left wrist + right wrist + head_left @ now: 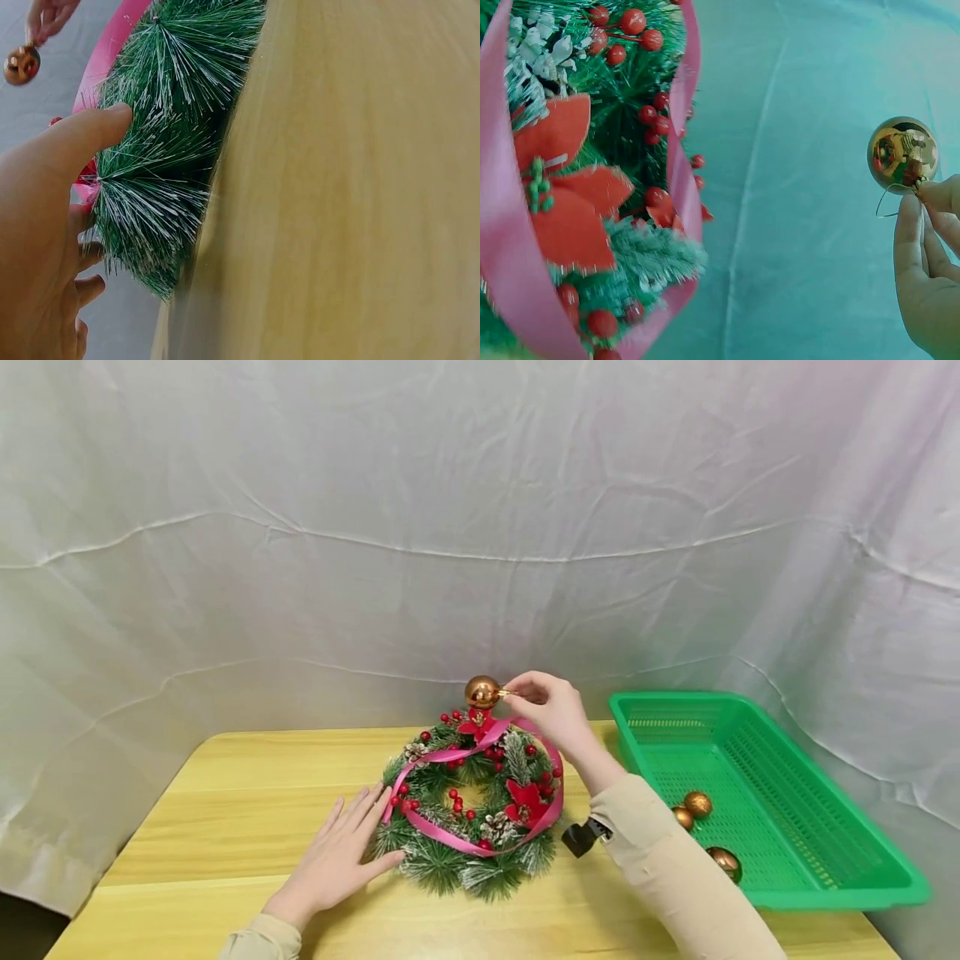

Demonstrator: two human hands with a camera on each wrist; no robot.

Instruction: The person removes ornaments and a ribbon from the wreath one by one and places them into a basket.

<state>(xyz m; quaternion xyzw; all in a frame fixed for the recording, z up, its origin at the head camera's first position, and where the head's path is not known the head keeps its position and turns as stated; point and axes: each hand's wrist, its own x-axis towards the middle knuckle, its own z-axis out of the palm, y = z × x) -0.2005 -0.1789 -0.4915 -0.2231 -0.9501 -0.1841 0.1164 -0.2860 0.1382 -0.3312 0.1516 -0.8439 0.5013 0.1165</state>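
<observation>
A green wreath (pixel 442 864) with red berries, pine cones and red poinsettias lies on the table, a pink ribbon (pixel 447 837) looped over it. Between thumb and fingers, my right hand (pixel 553 710) pinches a shiny gold bauble (pixel 482 692) by its cap, above the wreath's far edge. A thin string loop (pixel 885 206) hangs from that cap in the right wrist view. At the wreath's near left side, my left hand (pixel 337 852) lies with fingers spread and straight, its thumb against the green needles (pixel 161 142).
To the right stands a green plastic basket (pixel 810 777) with several gold and bronze baubles (pixel 697 804) inside. The wooden table (pixel 225 827) extends left of the wreath. A pale fabric backdrop (pixel 450 610) hangs behind the table.
</observation>
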